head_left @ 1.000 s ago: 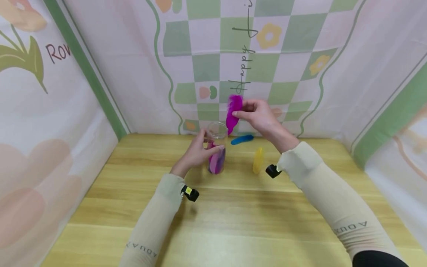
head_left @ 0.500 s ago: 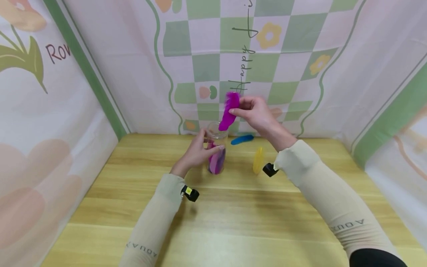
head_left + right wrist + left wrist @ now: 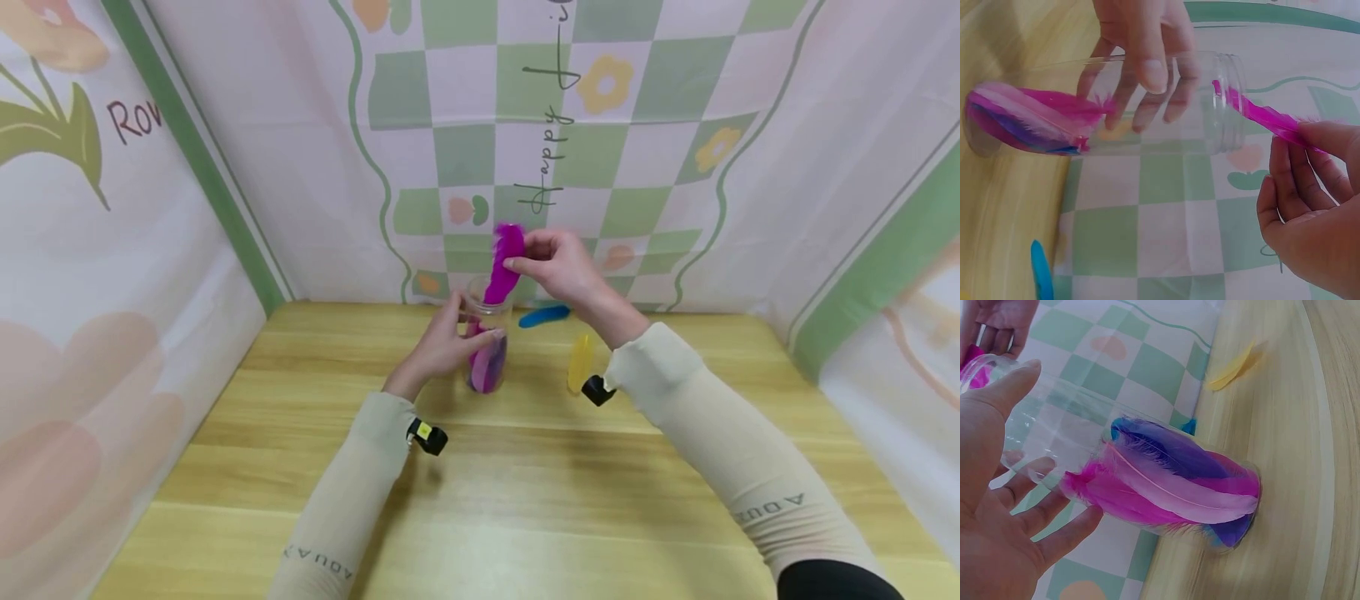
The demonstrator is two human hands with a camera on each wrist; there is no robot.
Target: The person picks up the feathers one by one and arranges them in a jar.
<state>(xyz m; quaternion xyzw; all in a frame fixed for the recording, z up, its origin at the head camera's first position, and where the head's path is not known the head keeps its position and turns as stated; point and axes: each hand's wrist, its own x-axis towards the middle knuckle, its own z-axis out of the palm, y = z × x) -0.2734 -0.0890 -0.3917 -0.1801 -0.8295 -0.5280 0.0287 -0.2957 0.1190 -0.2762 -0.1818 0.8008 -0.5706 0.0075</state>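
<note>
A clear jar (image 3: 489, 321) stands upright near the back of the table, its mouth uncovered. My left hand (image 3: 444, 340) holds it from the left side, thumb in front and fingers behind. Inside the jar's lower part lie several feathers (image 3: 1179, 487) in pink, magenta, purple and blue. Above the jar, my right hand (image 3: 564, 265) pinches a magenta feather (image 3: 504, 265) between thumb and forefinger. The feather's lower end is just inside the jar's mouth, as the right wrist view (image 3: 1225, 94) shows.
A blue feather (image 3: 544, 316) lies on the wooden table (image 3: 480, 508) right of the jar, close to the back curtain (image 3: 525, 150). Nearer the front lies a yellow feather (image 3: 580, 363). Curtains also hang at both sides.
My right hand has moved left and, lately, down, carrying the magenta feather from beside the jar's rim into its mouth. The left hand and jar have stayed in place.
</note>
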